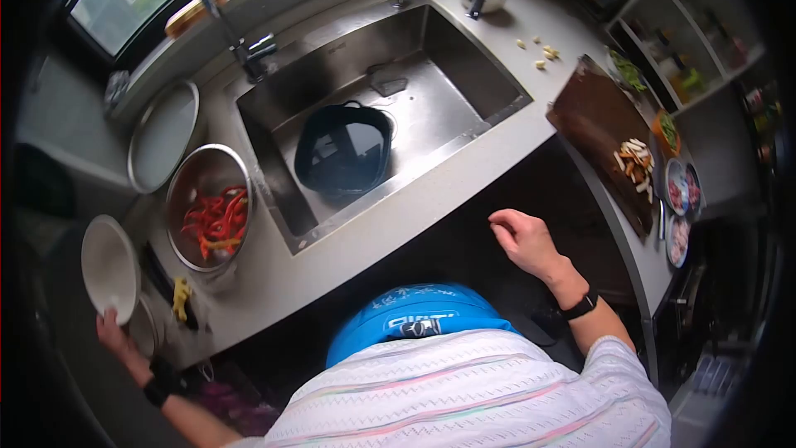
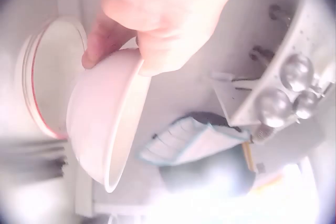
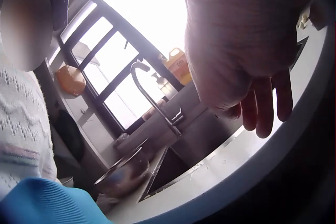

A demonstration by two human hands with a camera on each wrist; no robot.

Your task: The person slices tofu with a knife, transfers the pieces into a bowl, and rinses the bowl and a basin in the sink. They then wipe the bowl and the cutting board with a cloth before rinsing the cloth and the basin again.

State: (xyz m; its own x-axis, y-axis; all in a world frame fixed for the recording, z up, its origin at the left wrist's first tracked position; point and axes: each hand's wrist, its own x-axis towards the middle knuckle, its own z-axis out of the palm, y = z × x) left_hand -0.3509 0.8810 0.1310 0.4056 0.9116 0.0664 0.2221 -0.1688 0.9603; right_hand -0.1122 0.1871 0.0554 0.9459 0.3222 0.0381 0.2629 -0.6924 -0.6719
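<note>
The left hand [image 1: 123, 342] pinches the rim of a white bowl [image 1: 110, 270] at the far left of the counter. Seen in the left wrist view, the bowl [image 2: 105, 113] is tilted on its side, with the thumb and fingers of the left hand [image 2: 168, 19] at its edge. Beside it stand stacked red-rimmed dishes [image 2: 58, 77]. The right hand [image 1: 526, 242] hangs in front of the counter, holding nothing; in the right wrist view the fingers of this hand [image 3: 241, 45] hang loosely.
A steel bowl of red peppers [image 1: 214, 214] stands left of the sink [image 1: 448, 66], which holds a dark basin [image 1: 344, 149]. Ginger [image 1: 181, 299] lies near the front edge. On the right are a cutting board [image 1: 593, 116] with cut pieces, small filled bowls [image 1: 678, 241] and garlic cloves [image 1: 547, 53].
</note>
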